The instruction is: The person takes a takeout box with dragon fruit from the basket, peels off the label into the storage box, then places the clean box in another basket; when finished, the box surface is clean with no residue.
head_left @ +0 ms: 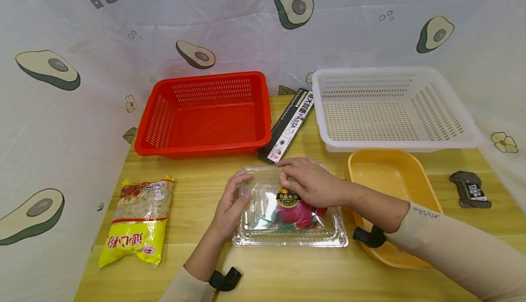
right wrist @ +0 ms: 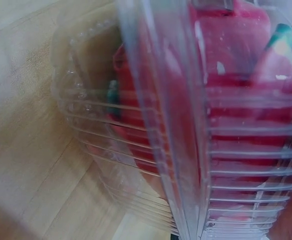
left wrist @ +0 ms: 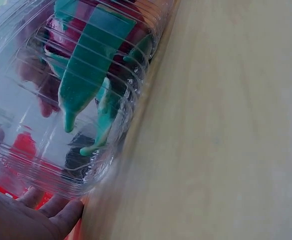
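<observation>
A clear plastic clamshell fruit box (head_left: 255, 235) lies on the table, with a pink, green-tipped dragon fruit (head_left: 302, 215) inside and a black-and-gold label (head_left: 289, 198) on its lid. My left hand (head_left: 228, 203) holds the box's left side, its thumb over the lid. In the left wrist view, the fingers (left wrist: 68, 215) lie against the box's end wall. Over the lid's back part, beside the label, my right hand (head_left: 314, 183) touches the box with curled fingers; I cannot tell whether they pinch it. The right wrist view shows the ribbed box wall (right wrist: 250, 170) close up.
Behind stand a red basket (head_left: 205, 149) and a white basket (head_left: 394, 145), with a black pasta box (head_left: 287, 126) between them. A yellow bin (head_left: 382, 169) sits under the right forearm. A yellow pasta bag (head_left: 137, 222) lies left, a small dark packet (head_left: 470, 189) right.
</observation>
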`<control>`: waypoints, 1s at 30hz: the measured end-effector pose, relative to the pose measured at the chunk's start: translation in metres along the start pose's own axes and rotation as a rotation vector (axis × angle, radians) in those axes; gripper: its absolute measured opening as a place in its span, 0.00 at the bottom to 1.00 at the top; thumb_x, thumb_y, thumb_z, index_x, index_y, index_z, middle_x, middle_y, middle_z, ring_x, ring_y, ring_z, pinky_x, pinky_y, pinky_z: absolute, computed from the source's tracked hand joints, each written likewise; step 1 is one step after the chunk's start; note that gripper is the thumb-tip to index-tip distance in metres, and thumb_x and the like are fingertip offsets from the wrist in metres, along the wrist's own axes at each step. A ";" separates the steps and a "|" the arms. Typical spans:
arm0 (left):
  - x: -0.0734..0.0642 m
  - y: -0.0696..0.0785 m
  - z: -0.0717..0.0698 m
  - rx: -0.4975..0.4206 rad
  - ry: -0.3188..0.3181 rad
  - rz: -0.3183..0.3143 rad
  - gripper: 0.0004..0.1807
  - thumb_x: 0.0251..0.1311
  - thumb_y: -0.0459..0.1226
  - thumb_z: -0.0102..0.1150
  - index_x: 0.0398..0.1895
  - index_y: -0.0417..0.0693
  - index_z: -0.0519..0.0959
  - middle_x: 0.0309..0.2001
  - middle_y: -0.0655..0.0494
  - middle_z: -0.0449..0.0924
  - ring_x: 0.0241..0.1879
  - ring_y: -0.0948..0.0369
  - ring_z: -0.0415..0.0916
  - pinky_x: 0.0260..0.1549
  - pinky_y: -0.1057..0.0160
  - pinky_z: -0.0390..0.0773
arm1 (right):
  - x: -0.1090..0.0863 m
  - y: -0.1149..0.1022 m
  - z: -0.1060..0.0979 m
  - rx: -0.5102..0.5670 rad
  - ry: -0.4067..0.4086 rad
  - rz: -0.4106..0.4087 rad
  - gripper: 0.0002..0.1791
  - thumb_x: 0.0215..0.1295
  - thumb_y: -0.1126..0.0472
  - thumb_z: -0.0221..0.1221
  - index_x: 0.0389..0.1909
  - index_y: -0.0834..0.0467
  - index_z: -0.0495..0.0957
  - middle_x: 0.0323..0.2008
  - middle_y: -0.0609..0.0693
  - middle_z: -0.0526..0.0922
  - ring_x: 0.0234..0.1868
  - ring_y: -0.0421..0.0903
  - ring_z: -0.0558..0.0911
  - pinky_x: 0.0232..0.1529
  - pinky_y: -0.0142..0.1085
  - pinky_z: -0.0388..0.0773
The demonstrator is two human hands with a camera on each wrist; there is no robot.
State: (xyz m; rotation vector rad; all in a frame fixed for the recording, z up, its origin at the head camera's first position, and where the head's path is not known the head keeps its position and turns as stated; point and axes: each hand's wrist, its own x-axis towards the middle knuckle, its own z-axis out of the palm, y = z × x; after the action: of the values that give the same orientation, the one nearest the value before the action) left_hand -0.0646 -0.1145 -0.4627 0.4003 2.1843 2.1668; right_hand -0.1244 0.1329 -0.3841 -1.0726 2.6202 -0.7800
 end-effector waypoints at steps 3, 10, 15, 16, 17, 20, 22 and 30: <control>0.000 0.000 0.000 0.002 0.002 0.003 0.22 0.69 0.30 0.47 0.66 0.38 0.66 0.78 0.41 0.54 0.82 0.43 0.40 0.77 0.33 0.37 | 0.000 0.000 -0.001 0.016 -0.003 0.004 0.06 0.76 0.55 0.55 0.35 0.46 0.73 0.66 0.56 0.78 0.71 0.58 0.73 0.72 0.62 0.60; 0.000 0.000 0.000 -0.005 0.000 -0.009 0.22 0.69 0.30 0.47 0.66 0.39 0.66 0.79 0.41 0.52 0.82 0.43 0.39 0.77 0.33 0.37 | 0.001 -0.001 -0.002 0.057 -0.012 0.017 0.07 0.76 0.57 0.55 0.34 0.46 0.72 0.67 0.57 0.77 0.71 0.59 0.73 0.71 0.63 0.60; 0.000 0.000 0.000 0.002 0.002 -0.010 0.22 0.69 0.30 0.47 0.66 0.39 0.66 0.79 0.42 0.53 0.82 0.43 0.40 0.78 0.33 0.37 | 0.000 0.000 -0.002 0.085 -0.015 0.019 0.08 0.76 0.58 0.55 0.33 0.46 0.71 0.67 0.56 0.77 0.71 0.59 0.72 0.71 0.62 0.60; 0.000 0.000 0.000 0.004 0.004 -0.009 0.22 0.69 0.30 0.47 0.66 0.39 0.66 0.79 0.42 0.53 0.82 0.43 0.40 0.78 0.33 0.37 | 0.000 0.001 -0.002 0.090 -0.016 0.019 0.09 0.76 0.58 0.55 0.33 0.46 0.71 0.67 0.56 0.77 0.71 0.59 0.72 0.71 0.62 0.60; 0.000 0.000 0.000 0.005 0.005 -0.009 0.22 0.70 0.30 0.47 0.66 0.39 0.67 0.79 0.42 0.53 0.82 0.43 0.40 0.78 0.33 0.37 | 0.000 0.001 -0.002 0.095 -0.016 0.020 0.09 0.76 0.58 0.55 0.33 0.46 0.71 0.67 0.56 0.77 0.71 0.58 0.72 0.70 0.62 0.60; 0.000 0.000 0.000 0.007 0.007 -0.012 0.22 0.70 0.30 0.47 0.66 0.40 0.67 0.79 0.42 0.53 0.82 0.43 0.40 0.78 0.33 0.37 | 0.000 0.001 -0.002 0.113 -0.016 0.019 0.09 0.76 0.57 0.55 0.33 0.46 0.71 0.68 0.56 0.77 0.71 0.59 0.72 0.70 0.62 0.59; 0.000 0.000 0.000 0.006 0.006 -0.014 0.22 0.70 0.31 0.47 0.66 0.40 0.67 0.79 0.42 0.53 0.82 0.43 0.40 0.78 0.33 0.37 | 0.000 0.002 -0.003 0.128 -0.014 0.015 0.08 0.76 0.58 0.54 0.33 0.46 0.71 0.68 0.57 0.76 0.71 0.60 0.72 0.71 0.63 0.59; 0.000 0.000 0.000 0.001 0.010 -0.008 0.22 0.69 0.30 0.47 0.66 0.39 0.67 0.78 0.42 0.54 0.82 0.43 0.40 0.78 0.35 0.37 | 0.001 0.005 -0.010 0.377 0.003 0.107 0.05 0.80 0.60 0.49 0.40 0.54 0.70 0.66 0.56 0.79 0.70 0.61 0.74 0.71 0.61 0.67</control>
State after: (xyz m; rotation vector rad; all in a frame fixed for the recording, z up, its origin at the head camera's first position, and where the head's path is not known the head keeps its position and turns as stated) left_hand -0.0645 -0.1142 -0.4631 0.3809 2.1879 2.1690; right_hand -0.1317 0.1388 -0.3785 -0.8182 2.3741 -1.1876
